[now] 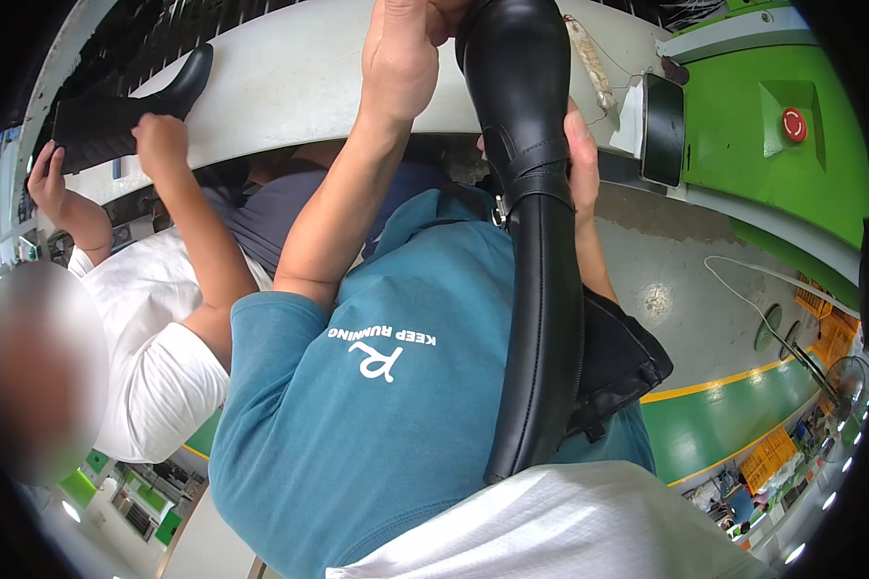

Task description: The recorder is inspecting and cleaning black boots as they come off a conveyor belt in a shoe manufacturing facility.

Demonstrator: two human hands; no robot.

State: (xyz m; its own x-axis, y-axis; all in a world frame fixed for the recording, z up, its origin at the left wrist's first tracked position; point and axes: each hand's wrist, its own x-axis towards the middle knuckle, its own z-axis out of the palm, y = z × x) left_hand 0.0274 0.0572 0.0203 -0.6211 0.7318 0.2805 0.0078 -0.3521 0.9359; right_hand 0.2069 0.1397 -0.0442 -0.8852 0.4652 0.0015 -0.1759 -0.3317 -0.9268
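Observation:
A tall black boot [541, 289] with a strap and buckle at the ankle lies lengthwise before me, foot at the upper edge, shaft running down over my teal shirt. My right hand [581, 159] is closed around the ankle from the right; its thumb shows and the other fingers are mostly behind the boot. Against the left side of the foot, my left hand [401, 68] has its fingers curled in, partly cut off by the picture's upper edge. A dark flap [613, 357] spreads out to the right of the shaft.
On the left a co-worker in a white shirt [154, 309] handles another black boot [126, 116] over the white worktable [290, 77]. To the right stand a green machine [763, 145] with a red button [794, 124] and a dark screen [662, 130]. A bundle of thread [589, 58] lies nearby.

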